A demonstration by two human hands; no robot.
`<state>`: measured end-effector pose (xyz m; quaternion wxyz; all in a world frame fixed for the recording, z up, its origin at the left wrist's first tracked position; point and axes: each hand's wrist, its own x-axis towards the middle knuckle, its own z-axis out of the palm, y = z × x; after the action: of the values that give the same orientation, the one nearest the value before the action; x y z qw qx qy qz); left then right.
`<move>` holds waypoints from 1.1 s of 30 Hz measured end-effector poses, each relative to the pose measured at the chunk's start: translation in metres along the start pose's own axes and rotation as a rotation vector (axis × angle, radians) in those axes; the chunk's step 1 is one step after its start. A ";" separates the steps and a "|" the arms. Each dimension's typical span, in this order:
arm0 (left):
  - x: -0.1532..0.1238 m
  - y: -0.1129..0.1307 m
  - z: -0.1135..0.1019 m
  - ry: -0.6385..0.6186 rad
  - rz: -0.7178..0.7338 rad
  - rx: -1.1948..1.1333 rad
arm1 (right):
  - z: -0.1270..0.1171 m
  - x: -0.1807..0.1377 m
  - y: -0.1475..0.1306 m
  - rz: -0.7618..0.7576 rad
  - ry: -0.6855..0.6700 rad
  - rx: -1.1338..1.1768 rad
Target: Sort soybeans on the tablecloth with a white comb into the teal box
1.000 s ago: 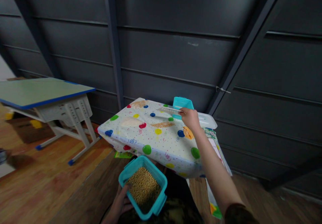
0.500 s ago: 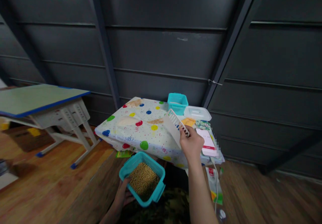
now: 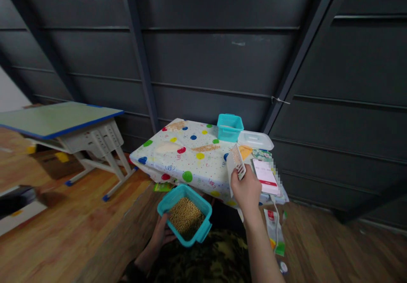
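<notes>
Your right hand is raised in front of you at the end of a bare forearm that runs up from the lower right, back of the hand toward you, fingers and thumb curled in a closed grip that pinches something between them. Your left hand sits low and close to your body, wrist bent, palm turned up and inward, its fingers wrapped in a holding grip, partly hidden from view.

Teal box of tan grains; white tablecloth, coloured dots.
</notes>
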<state>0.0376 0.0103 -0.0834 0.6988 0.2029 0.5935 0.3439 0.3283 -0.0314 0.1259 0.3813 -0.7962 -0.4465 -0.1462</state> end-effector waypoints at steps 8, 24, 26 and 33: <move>-0.007 0.001 0.001 -0.007 0.033 0.022 | -0.001 0.024 0.005 -0.054 -0.204 -0.128; -0.018 -0.001 -0.002 -0.073 0.108 -0.006 | 0.063 0.080 -0.018 -0.096 -0.348 -0.306; -0.016 -0.001 -0.001 -0.058 0.100 0.003 | 0.063 0.077 -0.017 -0.113 -0.362 -0.317; -0.014 0.002 -0.001 -0.020 0.066 0.013 | 0.063 0.074 -0.017 -0.217 -0.386 -0.244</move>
<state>0.0349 0.0019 -0.0727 0.6915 0.2302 0.5818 0.3609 0.3485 0.0648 0.1346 0.1723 -0.7968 -0.5730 -0.0845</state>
